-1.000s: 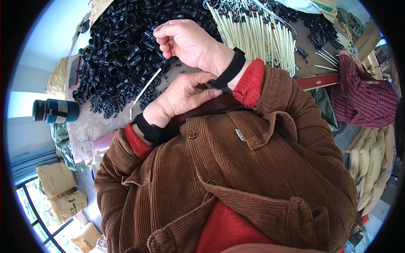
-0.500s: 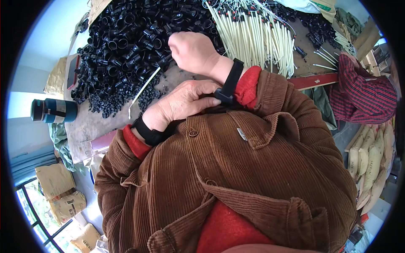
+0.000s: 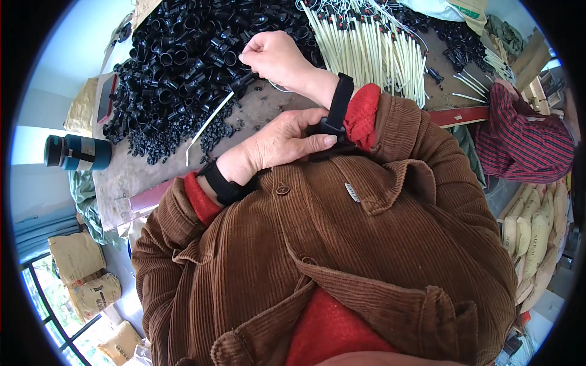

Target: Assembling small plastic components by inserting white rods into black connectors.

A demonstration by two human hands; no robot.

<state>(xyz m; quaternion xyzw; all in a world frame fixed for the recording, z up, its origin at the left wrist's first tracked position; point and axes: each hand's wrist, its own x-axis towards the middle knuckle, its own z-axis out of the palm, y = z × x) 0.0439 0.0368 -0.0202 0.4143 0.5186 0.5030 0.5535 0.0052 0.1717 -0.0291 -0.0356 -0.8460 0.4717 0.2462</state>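
Observation:
My left hand (image 3: 282,141) is closed on the black wrist strap (image 3: 339,105) around my right wrist. Its thumb and fingers pinch at the strap's dark buckle (image 3: 329,127), partly hidden under them. My right hand (image 3: 276,58) is raised over the near edge of a heap of black plastic parts (image 3: 177,58). Its fingers are curled in, and nothing shows between them. Another black strap (image 3: 218,183) sits on my left wrist. A single pale stick (image 3: 209,128) lies on the table left of my hands.
Rows of cream-coloured sticks (image 3: 372,58) with dark ends lie right of the heap. A teal bottle (image 3: 79,152) stands at the table's left edge. A person in a checked top (image 3: 525,140) is at the right, near stacked sacks (image 3: 537,232). Small black bits (image 3: 149,137) litter the tabletop.
My right hand has moved slightly up and away, its fist a little looser. My left hand has shifted a little to the right, still at the strap's buckle.

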